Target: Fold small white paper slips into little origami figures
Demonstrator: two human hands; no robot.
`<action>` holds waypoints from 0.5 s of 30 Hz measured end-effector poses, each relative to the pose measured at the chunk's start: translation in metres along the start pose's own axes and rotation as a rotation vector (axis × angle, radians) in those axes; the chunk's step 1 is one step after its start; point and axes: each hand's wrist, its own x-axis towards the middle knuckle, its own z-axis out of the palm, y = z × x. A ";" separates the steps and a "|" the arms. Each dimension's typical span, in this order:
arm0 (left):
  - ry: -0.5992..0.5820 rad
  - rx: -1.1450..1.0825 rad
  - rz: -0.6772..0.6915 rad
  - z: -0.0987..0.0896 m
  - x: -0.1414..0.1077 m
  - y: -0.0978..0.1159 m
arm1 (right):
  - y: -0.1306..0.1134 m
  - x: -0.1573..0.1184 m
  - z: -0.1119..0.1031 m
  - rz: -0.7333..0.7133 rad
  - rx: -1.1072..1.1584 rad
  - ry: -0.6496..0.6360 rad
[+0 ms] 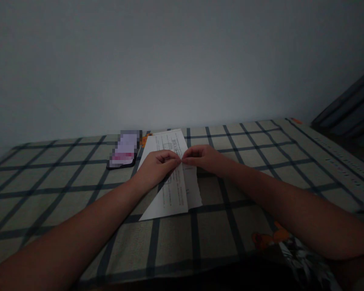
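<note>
A folded sheet of printed paper (172, 198) lies on the checked cloth, its right part tucked under or behind the upper layer with a ragged right edge. My left hand (157, 163) rests over its middle, thumb and forefinger pinching the paper along the fold. From the other side my right hand (204, 157) pinches the same edge, its fingertips meeting those of my left hand. Both hands are closed. Lines of small print and a small diagram show on the upper layer, too dim to read.
A phone (124, 149) with a blurred-out screen lies left of the paper. The checked cloth (245, 149) reaches back to a plain grey wall (182, 64). Dark striped fabric (352, 101) rises at the far right. Orange printed figures (269, 238) show near my right forearm.
</note>
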 end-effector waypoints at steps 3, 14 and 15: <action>0.001 -0.021 -0.007 0.001 0.001 -0.003 | -0.003 -0.002 0.001 -0.058 -0.087 0.024; 0.045 -0.138 -0.067 0.002 0.003 -0.011 | -0.001 0.000 0.001 -0.016 0.057 0.079; 0.044 -0.138 -0.065 0.002 0.002 -0.010 | -0.001 0.000 0.001 0.016 0.091 0.065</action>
